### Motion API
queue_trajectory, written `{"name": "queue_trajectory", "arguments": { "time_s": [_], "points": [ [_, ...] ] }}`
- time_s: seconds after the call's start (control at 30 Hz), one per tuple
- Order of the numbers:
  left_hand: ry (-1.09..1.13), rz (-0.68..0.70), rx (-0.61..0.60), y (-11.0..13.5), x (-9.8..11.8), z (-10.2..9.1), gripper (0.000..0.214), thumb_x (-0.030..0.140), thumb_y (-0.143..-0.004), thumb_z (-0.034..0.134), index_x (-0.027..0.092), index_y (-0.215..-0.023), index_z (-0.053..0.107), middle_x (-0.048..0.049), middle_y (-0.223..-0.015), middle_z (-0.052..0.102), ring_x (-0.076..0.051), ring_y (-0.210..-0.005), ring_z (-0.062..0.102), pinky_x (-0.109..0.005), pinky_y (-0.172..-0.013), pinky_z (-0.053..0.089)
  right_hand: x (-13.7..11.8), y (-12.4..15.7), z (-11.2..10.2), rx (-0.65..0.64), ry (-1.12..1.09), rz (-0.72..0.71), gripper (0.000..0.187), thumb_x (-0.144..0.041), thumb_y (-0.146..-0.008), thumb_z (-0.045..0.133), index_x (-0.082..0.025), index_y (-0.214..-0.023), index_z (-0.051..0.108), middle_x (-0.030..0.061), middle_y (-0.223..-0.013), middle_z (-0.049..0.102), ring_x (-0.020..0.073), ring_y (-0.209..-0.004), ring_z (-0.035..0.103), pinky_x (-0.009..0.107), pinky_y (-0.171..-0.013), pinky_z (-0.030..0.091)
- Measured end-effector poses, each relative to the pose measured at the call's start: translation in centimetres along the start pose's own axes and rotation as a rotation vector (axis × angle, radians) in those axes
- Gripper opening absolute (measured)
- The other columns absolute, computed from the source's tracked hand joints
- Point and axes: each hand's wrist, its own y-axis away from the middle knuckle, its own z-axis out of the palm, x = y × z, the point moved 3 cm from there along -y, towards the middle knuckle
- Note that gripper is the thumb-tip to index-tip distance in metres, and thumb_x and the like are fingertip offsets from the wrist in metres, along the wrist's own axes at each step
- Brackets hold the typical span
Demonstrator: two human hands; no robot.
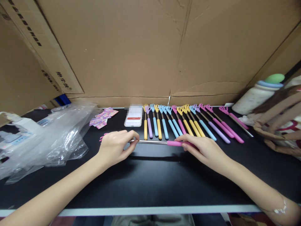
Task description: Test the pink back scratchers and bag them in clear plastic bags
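A pink telescopic back scratcher point(152, 142) lies stretched out sideways above the black table point(150, 179). My left hand point(116, 147) is closed on its claw end, whose pink prongs poke out to the left. My right hand point(202, 149) is closed on its pink handle. The bare metal rod spans the gap between both hands. Just behind them a row of several collapsed back scratchers point(185, 124) with yellow, blue, purple and pink handles lies side by side.
A phone point(134, 116) lies behind my left hand. Small pink packets point(102, 117) and a heap of clear plastic bags point(49, 138) are at the left. A brown bag point(279, 122) and a white bottle point(255, 97) sit at the right. Cardboard walls point(141, 47) close off the back.
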Motion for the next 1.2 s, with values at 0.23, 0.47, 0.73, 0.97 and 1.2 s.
{"name": "queue_trajectory", "arguments": {
  "time_s": [0.23, 0.47, 0.73, 0.97, 1.2],
  "points": [
    [0.002, -0.009, -0.010, -0.04, 0.02, 0.04, 0.017, 0.024, -0.086, 0.044, 0.021, -0.078, 0.059, 0.0037, -0.062, 0.062, -0.009, -0.050, 0.055, -0.021, -0.051, 0.035, 0.05, -0.01, 0.00, -0.007, 0.001, 0.007, 0.022, -0.029, -0.094, 0.040, -0.026, -0.105, 0.058, -0.0010, -0.084, 0.069, 0.0136, -0.072, 0.065, 0.022, -0.062, 0.043],
    [0.005, -0.011, -0.006, 0.01, -0.03, 0.07, 0.016, 0.024, -0.085, 0.045, 0.021, -0.076, 0.058, 0.0042, -0.060, 0.061, -0.009, -0.049, 0.054, -0.020, -0.050, 0.034, -0.01, -0.09, -0.06, -0.003, -0.001, 0.002, 0.022, -0.029, -0.094, 0.039, -0.025, -0.104, 0.058, 0.0001, -0.083, 0.069, 0.0141, -0.071, 0.065, 0.023, -0.061, 0.043],
    [0.022, -0.001, -0.006, -0.12, 0.15, 0.01, 0.012, 0.026, -0.083, 0.049, 0.022, -0.077, 0.059, 0.0044, -0.063, 0.063, -0.009, -0.050, 0.055, -0.020, -0.051, 0.036, 0.01, -0.06, -0.01, 0.010, 0.000, -0.003, 0.023, -0.030, -0.094, 0.039, -0.025, -0.104, 0.059, -0.0003, -0.084, 0.070, 0.0135, -0.070, 0.064, 0.022, -0.061, 0.043],
    [0.079, 0.005, -0.048, 0.03, 0.03, 0.40, 0.012, 0.028, -0.085, 0.049, 0.022, -0.082, 0.059, 0.0040, -0.068, 0.066, -0.008, -0.053, 0.056, -0.019, -0.053, 0.036, 0.05, -0.07, 0.01, 0.008, -0.008, -0.007, 0.022, -0.028, -0.092, 0.040, -0.024, -0.102, 0.060, 0.0009, -0.083, 0.070, 0.0145, -0.071, 0.065, 0.023, -0.061, 0.044],
    [0.120, 0.031, -0.098, 0.10, -0.12, 0.57, 0.014, 0.028, -0.089, 0.046, 0.022, -0.087, 0.059, 0.0036, -0.074, 0.068, -0.008, -0.055, 0.057, -0.019, -0.055, 0.038, 0.18, -0.10, 0.08, 0.015, -0.032, -0.013, 0.021, -0.028, -0.092, 0.041, -0.024, -0.101, 0.060, 0.0015, -0.088, 0.070, 0.0149, -0.075, 0.065, 0.024, -0.064, 0.046]
  ]
}}
